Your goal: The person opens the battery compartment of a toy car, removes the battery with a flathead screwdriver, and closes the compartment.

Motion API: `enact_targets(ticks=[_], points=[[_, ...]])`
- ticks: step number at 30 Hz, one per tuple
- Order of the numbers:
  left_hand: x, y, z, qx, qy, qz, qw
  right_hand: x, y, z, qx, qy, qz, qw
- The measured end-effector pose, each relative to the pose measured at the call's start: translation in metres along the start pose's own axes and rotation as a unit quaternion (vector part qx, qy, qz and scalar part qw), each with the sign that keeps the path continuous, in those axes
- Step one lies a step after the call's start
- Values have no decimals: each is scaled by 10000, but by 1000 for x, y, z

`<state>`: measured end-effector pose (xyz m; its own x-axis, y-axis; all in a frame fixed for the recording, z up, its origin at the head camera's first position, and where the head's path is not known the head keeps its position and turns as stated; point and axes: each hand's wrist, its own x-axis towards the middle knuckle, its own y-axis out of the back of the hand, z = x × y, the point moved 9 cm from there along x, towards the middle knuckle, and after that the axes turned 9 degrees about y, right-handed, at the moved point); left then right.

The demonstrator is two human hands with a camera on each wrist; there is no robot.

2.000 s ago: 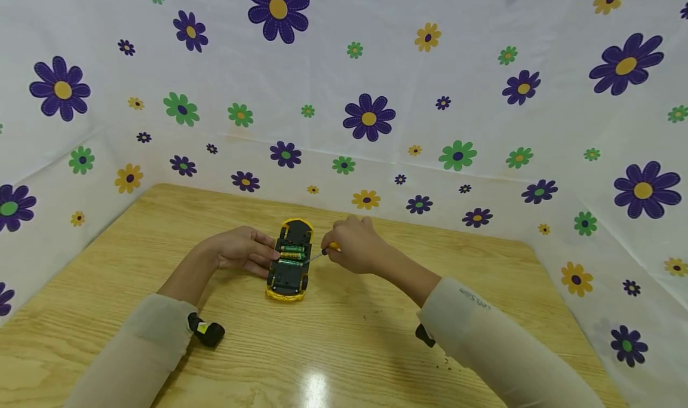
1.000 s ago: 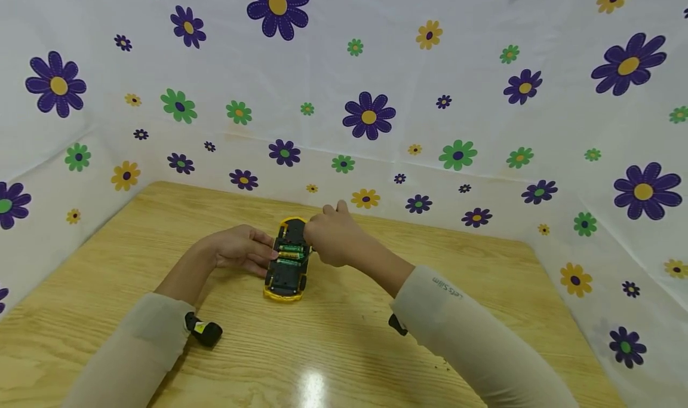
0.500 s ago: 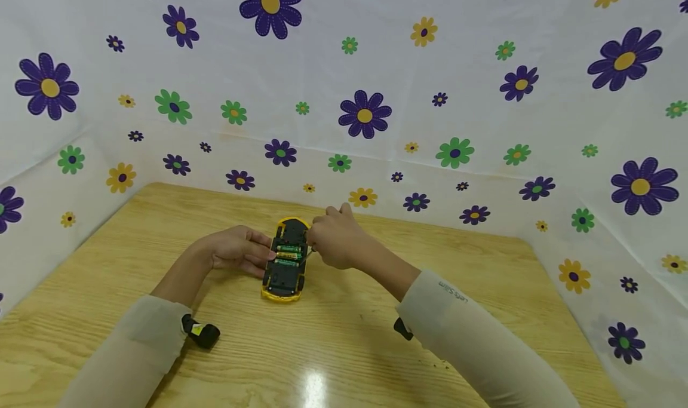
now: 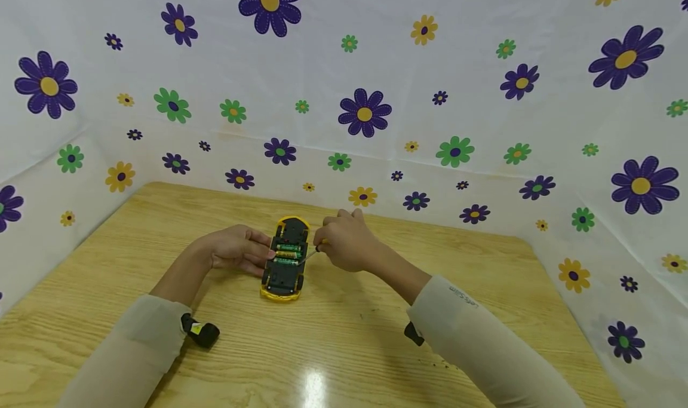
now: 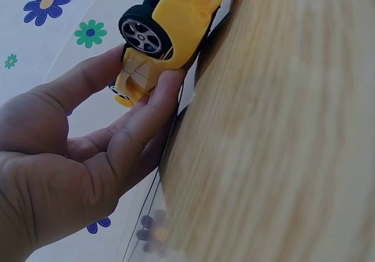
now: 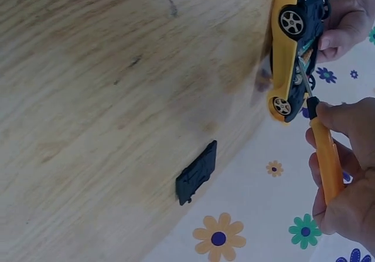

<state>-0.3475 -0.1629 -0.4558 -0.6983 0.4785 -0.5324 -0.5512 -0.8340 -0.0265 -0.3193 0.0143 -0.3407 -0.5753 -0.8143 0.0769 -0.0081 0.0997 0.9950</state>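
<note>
A yellow toy car [image 4: 282, 279] lies upside down on the table, black underside up. Three green batteries [image 4: 288, 254] sit in its uncovered battery compartment. My left hand [image 4: 236, 249] grips the car's left side between thumb and fingers; the left wrist view shows fingertips on the yellow body [image 5: 181, 13] beside a wheel. In my right hand [image 4: 349, 241] is a screwdriver [image 6: 329, 162] with an orange handle and thin metal shaft. Its tip reaches into the compartment, at the right end of the battery nearest me.
A small black cover [image 6: 196, 173] lies on the wooden table [image 4: 344, 348] in the right wrist view; it does not show in the head view. A white flowered cloth [image 4: 430, 67] stands behind and along both sides. Small dark specks [image 4: 441, 365] mark the table at front right.
My right hand came left over the car's right edge, then drew back right, so the screwdriver shaft shows again with its tip at the lowest battery. My left hand keeps its hold.
</note>
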Motion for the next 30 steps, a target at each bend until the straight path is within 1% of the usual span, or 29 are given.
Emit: enact_targets(ticks=[8,18,21,24,30], points=[[-1,-1,3,-5,-36,-66,10000,-12,-6,8,412,-149,415,9982],[0,0,0,-18,-51,-60,10000,-25,-14,12,653,-209,1047,9921],[0,0,0,-25,-42,-56,10000,-27,-19,16,824,-277,1239,9885],[0,0,0,-18,-30,-96,9999,-30,-24,20,1163,-370,1381,9829],[1,-1,-1,-16,-28,-145,9999,-34,-36,29,1831,-529,1479,9705]])
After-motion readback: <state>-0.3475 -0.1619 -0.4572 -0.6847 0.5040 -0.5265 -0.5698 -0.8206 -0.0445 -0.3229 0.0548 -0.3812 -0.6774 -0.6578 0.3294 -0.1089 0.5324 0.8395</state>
